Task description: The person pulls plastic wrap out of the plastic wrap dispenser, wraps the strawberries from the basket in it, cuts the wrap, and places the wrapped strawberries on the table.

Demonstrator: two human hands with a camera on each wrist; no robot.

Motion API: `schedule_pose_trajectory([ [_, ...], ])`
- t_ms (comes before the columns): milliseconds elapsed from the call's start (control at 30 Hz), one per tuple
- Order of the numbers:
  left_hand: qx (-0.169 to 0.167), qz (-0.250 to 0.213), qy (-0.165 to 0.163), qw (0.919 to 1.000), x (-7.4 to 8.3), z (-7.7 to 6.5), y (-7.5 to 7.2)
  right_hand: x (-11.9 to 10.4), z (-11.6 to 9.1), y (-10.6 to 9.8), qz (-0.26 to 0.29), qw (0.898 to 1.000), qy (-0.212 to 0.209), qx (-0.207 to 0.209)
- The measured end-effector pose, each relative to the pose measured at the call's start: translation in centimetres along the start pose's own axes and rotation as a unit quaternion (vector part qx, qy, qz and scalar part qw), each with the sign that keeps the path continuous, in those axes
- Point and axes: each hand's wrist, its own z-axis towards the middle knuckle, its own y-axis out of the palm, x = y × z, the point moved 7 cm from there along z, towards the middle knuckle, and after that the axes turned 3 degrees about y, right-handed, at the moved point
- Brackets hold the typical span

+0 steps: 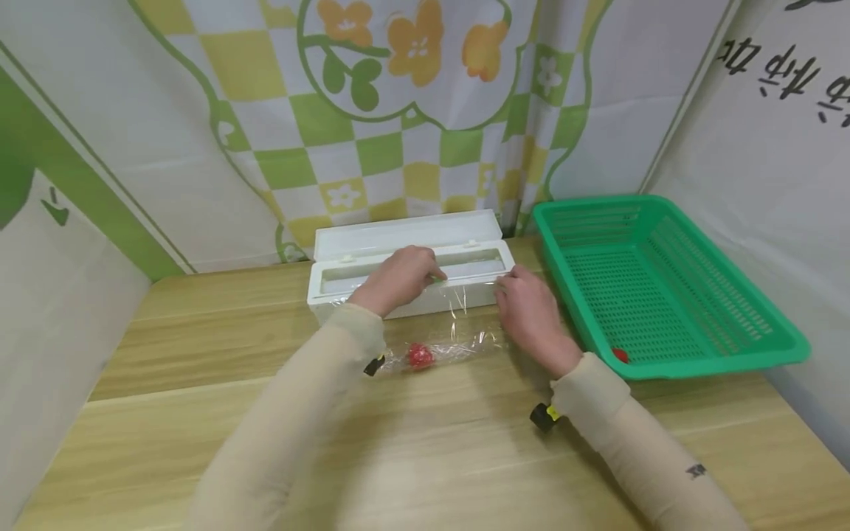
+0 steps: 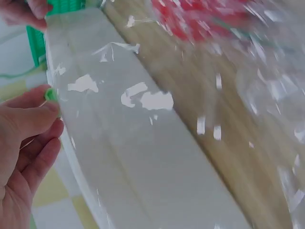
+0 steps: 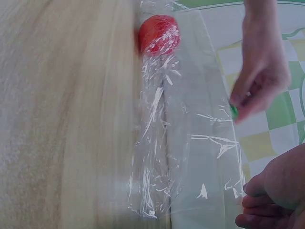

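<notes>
A white cling film dispenser (image 1: pixel 465 297) lies along the back of the table with its lid raised. My left hand (image 1: pixel 403 276) is at its front top edge, where thumb and finger pinch a small green slider cutter (image 2: pixel 51 95). My right hand (image 1: pixel 531 313) grips the dispenser's right front corner with curled fingers, at the edge of the film. Clear cling film (image 3: pixel 209 138) drapes down the dispenser's front onto the table. A red round item (image 1: pixel 420 356) lies wrapped in the film in front of the box, with a crumpled film strip (image 3: pixel 151 157) running from it.
A green plastic basket (image 1: pixel 671 365) stands to the right, close to my right forearm, with a small red thing (image 1: pixel 620 355) at its near left corner. A checked curtain (image 1: pixel 372 158) hangs right behind the dispenser. Wooden table top (image 1: pixel 425 450) extends toward me.
</notes>
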Motion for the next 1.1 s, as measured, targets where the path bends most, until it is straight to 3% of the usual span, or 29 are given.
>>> schedule_pose_trajectory([
  [233, 0.001, -0.003, 0.004, 1.0, -0.9, -1.8, -0.6, 0.0, 0.0, 0.0, 0.01, 1.0, 0.003, -0.003],
  [633, -0.011, 0.01, -0.031, 0.9994, -2.2, -2.8, -1.0, -0.4, 0.4, 0.0, -0.003, 1.0, 0.004, -0.009],
  [867, -0.008, 0.007, -0.053, 0.9985, -4.4, -5.5, -2.2, -0.2, 0.4, -0.2, -0.016, 1.0, 0.002, -0.013],
  [1100, 0.019, 0.021, -0.026, 0.9992, -6.2, -8.2, -3.0, -0.3, 0.3, -0.3, -0.016, 1.0, -0.003, -0.015],
])
